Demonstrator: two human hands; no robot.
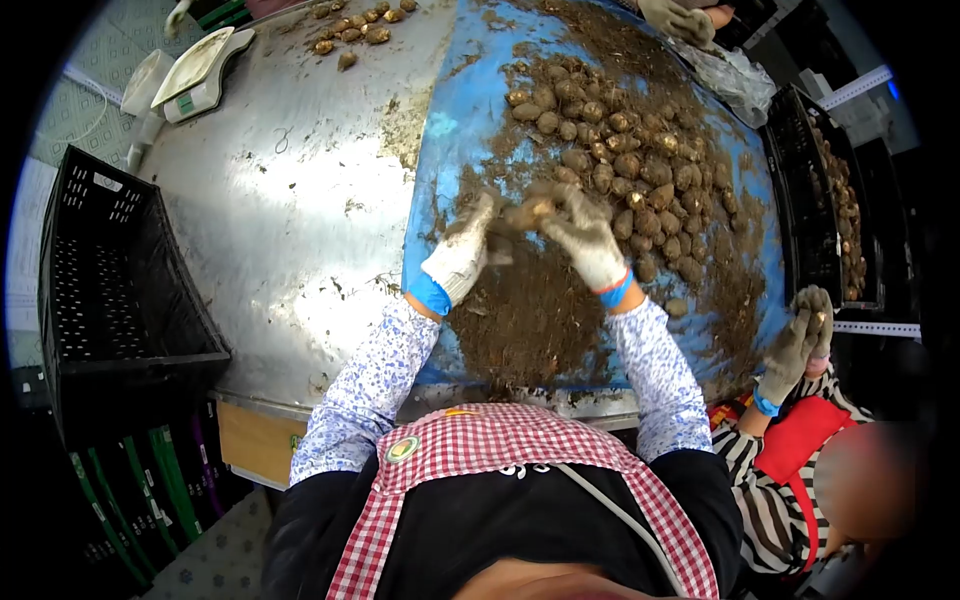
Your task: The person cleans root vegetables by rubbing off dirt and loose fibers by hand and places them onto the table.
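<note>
Between my two gloved hands is a small brown taro (530, 211), held above the blue sheet (425, 200) and blurred by motion. My left hand (466, 243), in a soiled white glove, closes on the taro from the left. From the right, my right hand (587, 236), in a matching glove, grips it with its fingers. A pile of taros (655, 170) lies just beyond and to the right of my right hand. Loose brown soil and root fibres (530, 320) cover the sheet beneath my hands.
On the metal table (290, 220) lie several taros (350, 30) at the far edge, near a scale (198, 80). A black crate (120, 270) stands at the left; another crate (850, 220) holds taros at right. A co-worker's gloved hands (800, 345) are at lower right; another gloved hand (680, 20) is at the top.
</note>
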